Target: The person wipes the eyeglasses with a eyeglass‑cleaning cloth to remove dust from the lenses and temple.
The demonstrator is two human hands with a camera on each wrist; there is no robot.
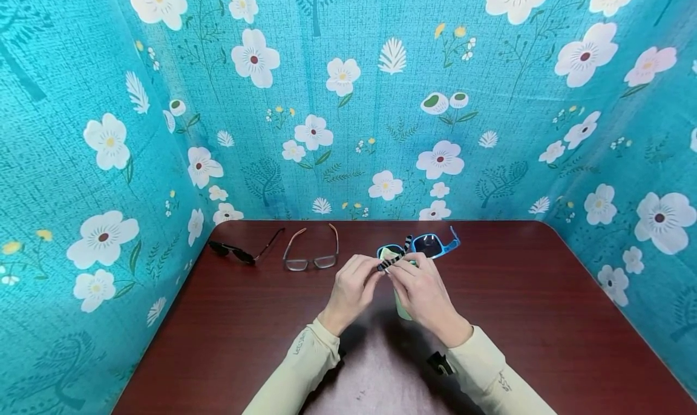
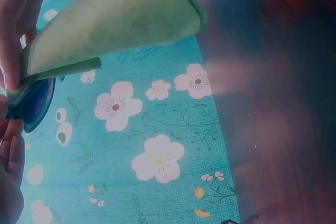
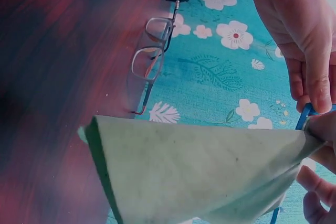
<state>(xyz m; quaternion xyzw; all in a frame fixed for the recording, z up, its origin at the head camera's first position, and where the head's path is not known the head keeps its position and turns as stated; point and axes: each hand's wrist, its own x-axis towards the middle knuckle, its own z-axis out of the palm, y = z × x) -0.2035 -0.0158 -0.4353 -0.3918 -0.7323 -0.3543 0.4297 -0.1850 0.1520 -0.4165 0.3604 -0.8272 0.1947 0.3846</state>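
Blue-rimmed sunglasses point(image 1: 427, 245) with a black-and-white striped temple are up between both hands, dark lenses showing. My left hand point(image 1: 353, 287) pinches the frame at its left side, near the striped temple. In my right hand point(image 1: 427, 291), a pale green cloth point(image 1: 403, 309) is gripped at the sunglasses, its loose part hanging below the fingers. From the left wrist, one dark lens point(image 2: 35, 106) shows beneath the cloth point(image 2: 121, 19). The right wrist view has the cloth point(image 3: 199, 166) draped wide, hiding most of the sunglasses, with left fingertips at the blue rim.
Clear-lensed eyeglasses point(image 1: 296, 265) with brownish temples lie on the dark red table point(image 1: 218, 348), left of the hands. Farther left are black sunglasses point(image 1: 234, 251), one temple extended. A blue flowered curtain point(image 1: 337, 124) encloses the table's back and sides.
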